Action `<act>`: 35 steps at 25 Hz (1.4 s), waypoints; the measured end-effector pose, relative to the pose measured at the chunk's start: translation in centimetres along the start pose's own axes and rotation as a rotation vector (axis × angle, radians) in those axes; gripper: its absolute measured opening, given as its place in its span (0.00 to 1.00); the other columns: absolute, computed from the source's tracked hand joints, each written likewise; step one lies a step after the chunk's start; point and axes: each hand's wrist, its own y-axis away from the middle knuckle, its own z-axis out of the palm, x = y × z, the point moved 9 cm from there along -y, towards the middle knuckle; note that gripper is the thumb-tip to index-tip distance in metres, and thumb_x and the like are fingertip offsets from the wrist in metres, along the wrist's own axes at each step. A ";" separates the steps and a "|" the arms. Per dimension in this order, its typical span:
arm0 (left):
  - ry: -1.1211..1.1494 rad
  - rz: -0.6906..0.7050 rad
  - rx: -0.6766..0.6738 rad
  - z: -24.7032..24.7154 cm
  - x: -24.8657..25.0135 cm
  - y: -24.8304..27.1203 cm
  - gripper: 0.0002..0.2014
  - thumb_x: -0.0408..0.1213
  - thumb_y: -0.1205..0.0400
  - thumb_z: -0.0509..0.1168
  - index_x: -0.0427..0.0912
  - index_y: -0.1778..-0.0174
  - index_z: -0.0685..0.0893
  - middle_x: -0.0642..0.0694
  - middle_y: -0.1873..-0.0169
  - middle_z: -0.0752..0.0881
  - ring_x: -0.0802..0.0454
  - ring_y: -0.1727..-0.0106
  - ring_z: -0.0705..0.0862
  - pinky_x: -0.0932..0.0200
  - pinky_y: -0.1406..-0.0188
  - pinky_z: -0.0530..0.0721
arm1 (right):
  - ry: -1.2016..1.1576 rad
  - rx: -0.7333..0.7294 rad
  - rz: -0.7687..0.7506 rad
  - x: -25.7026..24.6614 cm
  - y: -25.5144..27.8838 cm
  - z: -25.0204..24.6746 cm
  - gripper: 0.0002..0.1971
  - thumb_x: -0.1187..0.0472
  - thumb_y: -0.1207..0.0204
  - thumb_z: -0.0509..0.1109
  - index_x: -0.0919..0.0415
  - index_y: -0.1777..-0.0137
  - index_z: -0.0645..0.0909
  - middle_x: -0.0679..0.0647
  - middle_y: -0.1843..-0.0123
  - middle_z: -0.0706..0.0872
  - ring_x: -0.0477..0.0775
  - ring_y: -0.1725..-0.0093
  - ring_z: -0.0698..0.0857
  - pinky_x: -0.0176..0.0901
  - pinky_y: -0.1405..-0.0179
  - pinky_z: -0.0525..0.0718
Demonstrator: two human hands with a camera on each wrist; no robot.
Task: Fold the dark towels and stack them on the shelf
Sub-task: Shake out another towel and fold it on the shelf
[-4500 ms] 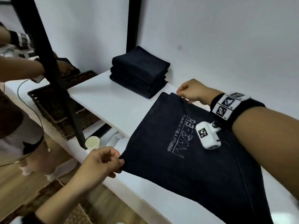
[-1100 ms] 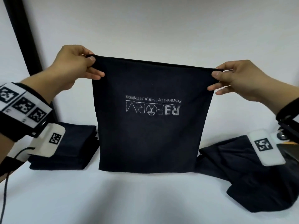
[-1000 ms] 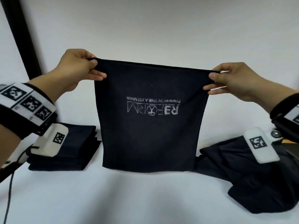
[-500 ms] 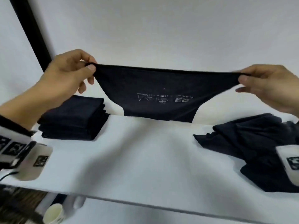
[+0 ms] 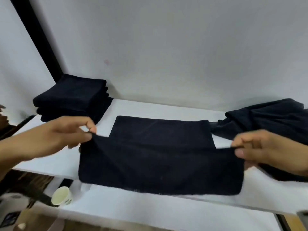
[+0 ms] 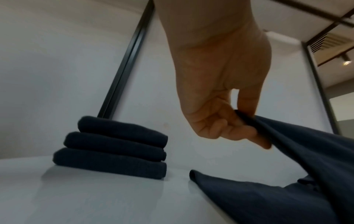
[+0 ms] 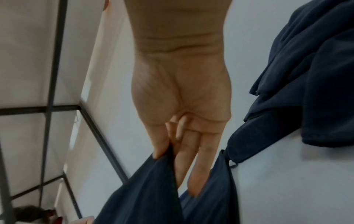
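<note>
left hand (image 5: 65,139) and right hand (image 5: 266,152) each pinching a corner of the dark towel (image 5: 160,164), far half flat on the white shelf (image 5: 55,162), folded stack (image 5: 73,99) past the left hand, towel heap (image 5: 275,120) behind the right, grey wall (image 5: 166,47)

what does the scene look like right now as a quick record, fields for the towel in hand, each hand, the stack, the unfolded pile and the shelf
towel in hand: dark towel, far part lying flat on the shelf, near edge lifted and hanging over the front edge
left hand: left hand pinches the towel's left corner
right hand: right hand pinches the right corner
stack: folded stack of three towels, back left by the black post
unfolded pile: crumpled dark towels at the right
shelf: white shelf
below: paper cup
</note>
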 end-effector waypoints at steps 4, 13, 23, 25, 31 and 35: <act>-0.043 -0.122 0.196 -1.1 -0.2 -7.4 0.04 0.32 0.14 0.63 0.37 0.51 0.82 0.47 0.74 0.82 0.55 0.74 0.78 0.54 0.66 0.74 | -0.017 0.321 0.054 -0.3 -6.4 -4.6 0.05 0.66 0.18 0.68 0.68 0.51 0.83 0.72 0.56 0.88 0.63 0.62 0.90 0.49 0.64 0.91; -0.737 -0.069 0.133 4.6 1.3 -9.0 0.19 0.45 0.17 0.65 0.44 0.32 0.79 0.46 0.38 0.82 0.45 0.37 0.81 0.52 0.36 0.78 | 0.408 0.560 -0.100 -3.3 -6.3 -4.7 0.04 0.63 0.26 0.76 0.52 0.59 0.88 0.44 0.61 0.91 0.45 0.60 0.90 0.41 0.55 0.90; -1.249 -0.171 -0.344 8.9 2.2 -14.6 0.39 0.33 0.18 0.57 0.63 0.14 0.48 0.44 0.19 0.68 0.42 0.24 0.73 0.47 0.25 0.67 | 1.169 0.142 -0.311 -3.2 0.6 14.8 0.31 0.30 0.21 0.51 0.49 0.48 0.90 0.50 0.65 0.87 0.54 0.64 0.87 0.53 0.35 0.72; -1.154 -0.150 -0.384 10.2 4.0 -17.9 0.35 0.37 0.16 0.58 0.60 0.14 0.52 0.46 0.16 0.64 0.44 0.18 0.66 0.50 0.22 0.65 | 1.117 0.043 -0.401 -4.4 0.5 18.7 0.31 0.33 0.19 0.48 0.48 0.47 0.90 0.49 0.65 0.88 0.53 0.63 0.87 0.50 0.39 0.82; -1.027 -0.253 -0.490 16.8 4.3 -20.5 0.41 0.75 0.22 0.47 0.71 0.19 0.32 0.37 0.15 0.34 0.32 0.15 0.36 0.29 0.19 0.45 | 0.666 0.039 -0.386 -5.6 -1.9 14.7 0.28 0.34 0.18 0.51 0.45 0.27 0.79 0.44 0.23 0.77 0.38 0.21 0.66 0.38 0.20 0.65; -0.896 -0.224 -0.436 17.0 2.7 -21.0 0.43 0.82 0.30 0.43 0.77 0.23 0.30 0.40 0.17 0.26 0.32 0.18 0.27 0.29 0.19 0.36 | 0.997 0.096 -0.098 1.4 -2.7 11.8 0.37 0.29 0.23 0.31 0.40 0.14 0.39 0.47 0.12 0.33 0.42 0.17 0.25 0.51 0.15 0.36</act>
